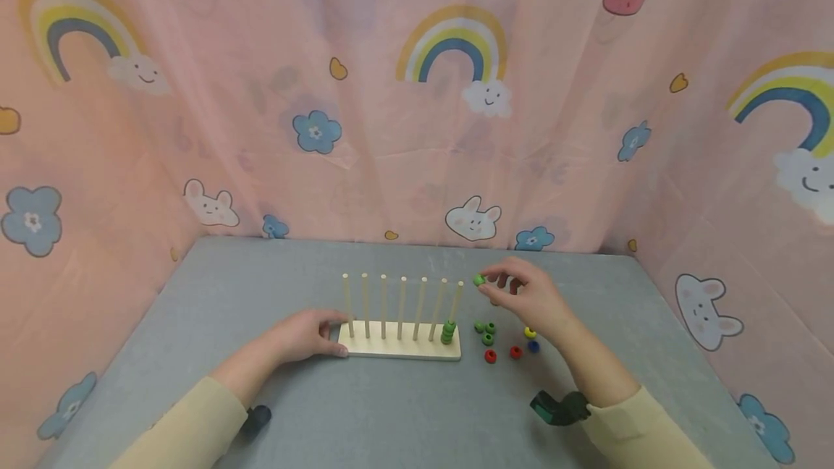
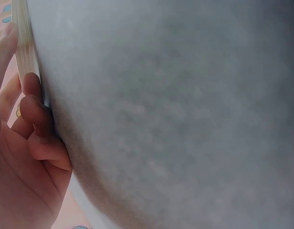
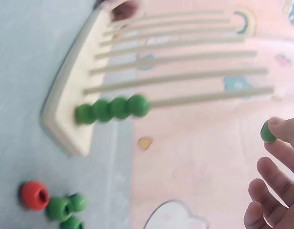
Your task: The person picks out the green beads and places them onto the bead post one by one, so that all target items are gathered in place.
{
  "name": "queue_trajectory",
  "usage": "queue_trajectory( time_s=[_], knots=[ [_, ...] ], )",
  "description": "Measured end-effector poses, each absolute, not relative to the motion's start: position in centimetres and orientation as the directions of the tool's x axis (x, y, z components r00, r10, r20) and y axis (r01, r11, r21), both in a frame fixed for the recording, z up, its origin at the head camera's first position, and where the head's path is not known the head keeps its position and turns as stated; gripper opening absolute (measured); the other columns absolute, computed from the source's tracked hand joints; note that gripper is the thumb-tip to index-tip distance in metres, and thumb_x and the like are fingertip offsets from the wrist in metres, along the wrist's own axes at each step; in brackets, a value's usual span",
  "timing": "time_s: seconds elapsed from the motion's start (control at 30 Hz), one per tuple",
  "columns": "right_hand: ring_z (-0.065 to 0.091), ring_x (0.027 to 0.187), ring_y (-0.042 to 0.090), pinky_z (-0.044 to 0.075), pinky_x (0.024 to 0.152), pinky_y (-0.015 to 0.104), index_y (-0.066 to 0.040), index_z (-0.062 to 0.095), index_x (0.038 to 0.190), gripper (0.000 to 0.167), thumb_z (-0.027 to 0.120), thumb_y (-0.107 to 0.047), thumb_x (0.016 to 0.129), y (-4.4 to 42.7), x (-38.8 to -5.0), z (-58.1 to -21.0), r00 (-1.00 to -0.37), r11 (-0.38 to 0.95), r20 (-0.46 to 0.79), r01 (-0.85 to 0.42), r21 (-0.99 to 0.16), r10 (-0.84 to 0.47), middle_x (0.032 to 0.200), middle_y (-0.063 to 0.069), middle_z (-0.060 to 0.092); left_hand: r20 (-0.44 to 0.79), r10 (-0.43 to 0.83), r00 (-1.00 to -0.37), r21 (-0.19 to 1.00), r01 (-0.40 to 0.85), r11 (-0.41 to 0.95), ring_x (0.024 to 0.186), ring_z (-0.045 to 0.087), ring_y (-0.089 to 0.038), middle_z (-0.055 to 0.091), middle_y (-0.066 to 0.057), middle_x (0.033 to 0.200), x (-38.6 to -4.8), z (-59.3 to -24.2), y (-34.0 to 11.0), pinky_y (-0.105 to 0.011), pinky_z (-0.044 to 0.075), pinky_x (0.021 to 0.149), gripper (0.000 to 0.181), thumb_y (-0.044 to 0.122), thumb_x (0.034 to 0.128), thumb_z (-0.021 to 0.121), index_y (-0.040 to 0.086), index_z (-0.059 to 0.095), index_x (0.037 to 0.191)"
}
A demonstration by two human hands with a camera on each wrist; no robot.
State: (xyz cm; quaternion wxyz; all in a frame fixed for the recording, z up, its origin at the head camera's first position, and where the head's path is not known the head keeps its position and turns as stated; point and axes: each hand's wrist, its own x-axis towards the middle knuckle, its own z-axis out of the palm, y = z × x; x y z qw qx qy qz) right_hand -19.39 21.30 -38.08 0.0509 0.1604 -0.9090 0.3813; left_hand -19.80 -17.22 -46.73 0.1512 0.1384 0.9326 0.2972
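A pale wooden peg board (image 1: 397,348) with several upright pegs stands on the table. Several green beads (image 1: 447,333) are stacked on its rightmost peg, also clear in the right wrist view. My left hand (image 1: 305,335) grips the board's left end, thumb at the front edge and fingers behind. In the left wrist view the palm side of this hand (image 2: 30,157) shows against the board's end (image 2: 26,52). My right hand (image 1: 526,292) pinches a green bead (image 1: 479,280) between thumb and index finger. It holds the bead up, right of the rightmost peg's tip and apart from it.
Right of the board lie three loose green beads (image 1: 488,339), two red beads (image 1: 491,357), a yellow bead (image 1: 531,333) and a blue bead (image 1: 533,347). The grey table (image 1: 404,411) meets a pink patterned curtain (image 1: 404,172) at the back and sides.
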Motion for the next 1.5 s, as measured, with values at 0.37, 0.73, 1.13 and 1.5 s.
queue_trajectory(
  time_s=[0.37,0.73,1.13,1.5],
  knots=[
    [0.054,0.09,0.022,0.048,0.071,0.027,-0.016,0.074,0.108,0.018,0.074,-0.022,0.091,19.6,-18.7,-37.0,-0.922,0.617,0.281,-0.386,-0.686,-0.265,0.1,-0.001,0.063,-0.202,0.347,-0.916,0.592,0.168,0.788,0.068,0.045,-0.014,0.051,0.001,0.075,-19.9,-47.0,-17.3,-0.032,0.034,0.061,0.061,0.039,0.0751,0.086,0.016,0.067,0.128],
    [0.054,0.089,0.02,0.048,0.071,0.028,-0.018,0.074,0.108,0.017,0.075,-0.021,0.091,18.8,-18.9,-37.3,-0.913,0.608,0.276,-0.406,-0.683,-0.299,0.101,-0.004,0.063,-0.206,0.344,-0.916,0.598,0.161,0.785,0.068,0.046,-0.014,0.051,0.001,0.075,-20.0,-47.2,-17.3,-0.033,0.033,0.061,0.062,0.04,0.0747,0.086,0.017,0.067,0.128],
    [0.054,0.085,0.016,0.047,0.069,0.026,-0.018,0.075,0.108,0.018,0.075,-0.017,0.09,18.4,-18.7,-37.5,-0.901,0.604,0.296,-0.432,-0.67,-0.316,0.097,-0.006,0.063,-0.203,0.343,-0.917,0.597,0.161,0.786,0.067,0.045,-0.014,0.051,0.001,0.075,-20.1,-47.2,-17.4,-0.032,0.033,0.061,0.062,0.041,0.0744,0.086,0.017,0.066,0.129],
    [0.056,0.087,0.024,0.048,0.07,0.029,-0.017,0.074,0.106,0.019,0.077,-0.019,0.088,18.3,-18.7,-38.6,-0.92,0.613,0.237,-0.386,-0.689,-0.313,0.095,-0.005,0.062,-0.207,0.344,-0.916,0.605,0.156,0.78,0.067,0.045,-0.014,0.051,0.001,0.075,-20.1,-47.2,-17.3,-0.032,0.033,0.06,0.061,0.039,0.0748,0.086,0.017,0.066,0.128]
  ],
)
